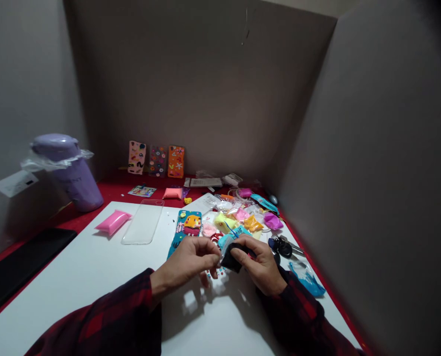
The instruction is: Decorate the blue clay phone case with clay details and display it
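In my right hand [261,264] is a small clear plastic packet of black clay [232,259], gripped between thumb and fingers. My left hand [194,259] is closed in a pinch at the packet's clear left edge. Just behind my left hand lies a teal phone case [179,237] decorated with an orange figure and small clay shapes, its lower part hidden by the hand. Small coloured beads [216,273] show on the white board below the packet.
Clay packets [255,223] are heaped behind my right hand, with keys [285,245] and a blue packet [307,282] further right. A clear phone case [144,225] and pink packet [114,222] lie left. A purple tumbler [73,173] stands far left; decorated cases [157,160] lean at the back.
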A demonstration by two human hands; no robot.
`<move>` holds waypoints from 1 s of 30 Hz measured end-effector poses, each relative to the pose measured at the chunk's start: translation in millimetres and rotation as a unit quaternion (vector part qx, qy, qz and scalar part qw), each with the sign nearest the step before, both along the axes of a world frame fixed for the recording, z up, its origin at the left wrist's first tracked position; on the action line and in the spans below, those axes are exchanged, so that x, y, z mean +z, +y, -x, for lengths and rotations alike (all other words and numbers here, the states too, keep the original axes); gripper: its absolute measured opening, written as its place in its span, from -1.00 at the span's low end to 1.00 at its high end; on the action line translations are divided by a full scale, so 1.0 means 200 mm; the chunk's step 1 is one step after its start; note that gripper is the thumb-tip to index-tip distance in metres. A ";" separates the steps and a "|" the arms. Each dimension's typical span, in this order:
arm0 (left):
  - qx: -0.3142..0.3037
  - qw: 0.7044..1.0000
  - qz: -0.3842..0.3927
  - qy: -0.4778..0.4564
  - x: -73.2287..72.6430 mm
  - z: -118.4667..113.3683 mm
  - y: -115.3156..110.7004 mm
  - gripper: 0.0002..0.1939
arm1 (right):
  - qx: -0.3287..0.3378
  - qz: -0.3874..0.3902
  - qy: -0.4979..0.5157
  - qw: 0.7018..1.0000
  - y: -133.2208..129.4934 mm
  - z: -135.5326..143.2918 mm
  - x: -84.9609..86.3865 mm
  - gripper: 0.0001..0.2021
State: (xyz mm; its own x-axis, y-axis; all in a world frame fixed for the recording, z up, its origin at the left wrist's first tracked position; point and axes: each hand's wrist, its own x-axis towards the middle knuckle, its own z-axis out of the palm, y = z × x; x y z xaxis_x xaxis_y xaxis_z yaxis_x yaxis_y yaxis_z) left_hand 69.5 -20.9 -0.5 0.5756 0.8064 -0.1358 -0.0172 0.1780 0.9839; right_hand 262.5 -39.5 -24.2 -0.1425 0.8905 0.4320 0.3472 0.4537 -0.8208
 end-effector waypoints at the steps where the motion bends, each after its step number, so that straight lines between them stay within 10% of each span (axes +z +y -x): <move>1: 0.001 1.000 -0.003 0.006 0.00 0.00 0.00 -0.79 | 0.001 0.000 -0.001 1.000 0.00 0.00 0.00 -0.86; 30: -0.015 0.999 0.025 -0.018 0.03 0.01 -0.01 -0.80 | -0.007 0.017 0.006 1.000 -0.01 0.00 0.00 -0.83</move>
State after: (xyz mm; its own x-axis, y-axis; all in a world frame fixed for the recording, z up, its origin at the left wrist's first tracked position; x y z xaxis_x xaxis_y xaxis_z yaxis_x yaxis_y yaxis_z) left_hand 66.8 -21.9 4.8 0.6046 0.7814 -0.1544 -0.0457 0.2275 0.9727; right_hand 262.0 -41.0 -23.2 -0.1252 0.9065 0.4032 0.3427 0.4208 -0.8399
